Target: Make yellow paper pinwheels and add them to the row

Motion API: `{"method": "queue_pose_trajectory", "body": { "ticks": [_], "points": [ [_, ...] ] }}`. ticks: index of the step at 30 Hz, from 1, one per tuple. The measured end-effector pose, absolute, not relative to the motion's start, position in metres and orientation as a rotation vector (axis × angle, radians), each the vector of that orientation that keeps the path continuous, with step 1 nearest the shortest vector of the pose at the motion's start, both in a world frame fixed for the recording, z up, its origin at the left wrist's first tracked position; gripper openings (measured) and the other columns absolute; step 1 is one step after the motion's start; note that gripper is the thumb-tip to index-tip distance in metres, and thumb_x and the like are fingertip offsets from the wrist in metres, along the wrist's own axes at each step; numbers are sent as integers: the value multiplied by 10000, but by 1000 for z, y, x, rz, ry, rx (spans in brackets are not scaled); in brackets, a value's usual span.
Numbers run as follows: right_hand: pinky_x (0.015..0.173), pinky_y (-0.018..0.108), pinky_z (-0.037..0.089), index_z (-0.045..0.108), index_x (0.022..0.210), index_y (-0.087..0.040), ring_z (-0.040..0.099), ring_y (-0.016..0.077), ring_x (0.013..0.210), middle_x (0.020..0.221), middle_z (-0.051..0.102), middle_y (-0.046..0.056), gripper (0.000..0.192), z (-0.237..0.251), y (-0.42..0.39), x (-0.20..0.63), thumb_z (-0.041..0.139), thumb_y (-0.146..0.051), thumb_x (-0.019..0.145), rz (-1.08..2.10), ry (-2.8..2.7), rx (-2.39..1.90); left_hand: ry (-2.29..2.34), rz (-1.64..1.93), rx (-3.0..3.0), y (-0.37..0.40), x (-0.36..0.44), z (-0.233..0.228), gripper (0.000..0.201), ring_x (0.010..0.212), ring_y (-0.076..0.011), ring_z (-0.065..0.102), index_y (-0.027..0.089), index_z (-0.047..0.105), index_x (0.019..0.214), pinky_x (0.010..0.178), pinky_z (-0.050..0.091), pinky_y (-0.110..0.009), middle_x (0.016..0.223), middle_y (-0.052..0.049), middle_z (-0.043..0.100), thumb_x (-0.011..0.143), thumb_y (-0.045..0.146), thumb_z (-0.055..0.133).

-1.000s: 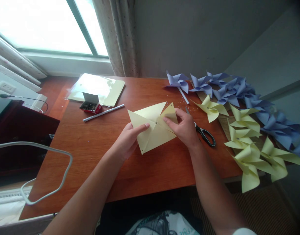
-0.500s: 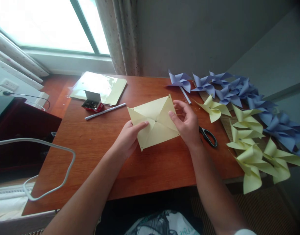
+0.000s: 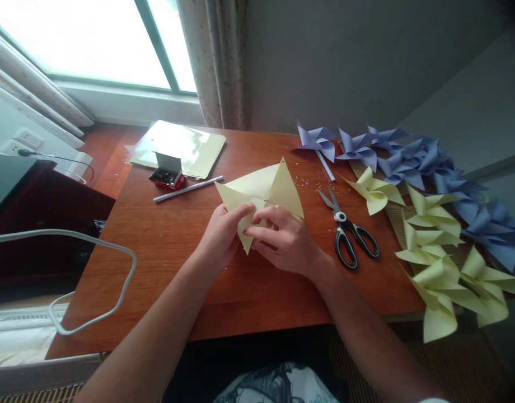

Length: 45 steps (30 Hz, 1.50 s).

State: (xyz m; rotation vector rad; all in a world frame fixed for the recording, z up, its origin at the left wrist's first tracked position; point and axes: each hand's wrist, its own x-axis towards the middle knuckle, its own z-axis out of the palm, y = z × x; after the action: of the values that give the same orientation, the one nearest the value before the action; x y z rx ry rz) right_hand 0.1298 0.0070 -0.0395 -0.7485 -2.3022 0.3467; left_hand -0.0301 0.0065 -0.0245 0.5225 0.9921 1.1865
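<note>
A pale yellow paper square (image 3: 251, 182), cut in from its corners and with small holes at its tips, is held above the table. My left hand (image 3: 224, 232) grips its left side, thumb on top. Across its lower right part lies my right hand (image 3: 282, 235), fingers bent and pressed on the paper near the centre, covering that side. A small pin-like spot shows at the paper's centre. To the right of my right hand lie black-and-white scissors (image 3: 341, 218), blades slightly apart.
A red box (image 3: 168, 178) of small metal pieces and a rolled paper stick (image 3: 188, 189) lie left, before yellow sheets (image 3: 211, 154). Yellow pinwheels (image 3: 434, 215) and purple pinwheels (image 3: 402, 162) crowd the right. A white cable (image 3: 131, 268) loops over the left edge.
My right hand has left the paper's right edge and moved down and left onto its lower part. The scissors are now uncovered. The paper's right side bends up more, and the view has shifted slightly.
</note>
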Motion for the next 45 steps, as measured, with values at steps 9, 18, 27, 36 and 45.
{"method": "queue_pose_trajectory", "body": {
  "ticks": [9,18,27,36,45],
  "points": [
    [775,333,564,743,931,-273,665,189,844,910,715,45,126,-34,4,127,633,-213,927,654,-2060,-772,976,1237,559,5,-29,-26,259,820,-219,730,140,753,945,721,537,-268,940,-71,791,718,252,804],
    [622,283,539,709,936,-235,678,169,697,843,745,25,184,-38,5,123,744,-391,847,1030,-1509,-1183,996,1276,614,3,-28,-26,216,893,-248,738,158,768,933,767,555,-300,950,-71,796,747,266,795],
    [664,270,547,610,1082,-238,716,174,761,824,747,14,340,-40,7,123,781,-354,812,1110,-1330,-1202,982,1252,716,2,-28,-30,273,942,-243,714,164,764,1054,747,542,-284,1044,-86,779,821,308,759],
    [637,267,529,592,1046,-234,699,165,716,800,736,3,325,-40,9,124,783,-341,806,1097,-1305,-1221,980,1274,722,3,-27,-34,244,915,-222,696,168,756,1040,707,542,-265,1017,-78,768,836,302,751],
    [634,280,528,574,1046,-234,689,175,695,775,718,0,310,-38,9,124,760,-318,814,1035,-1353,-1248,960,1281,831,3,-28,-33,309,968,-262,707,152,752,1071,760,563,-300,1075,-107,759,863,381,736]
  ]
}}
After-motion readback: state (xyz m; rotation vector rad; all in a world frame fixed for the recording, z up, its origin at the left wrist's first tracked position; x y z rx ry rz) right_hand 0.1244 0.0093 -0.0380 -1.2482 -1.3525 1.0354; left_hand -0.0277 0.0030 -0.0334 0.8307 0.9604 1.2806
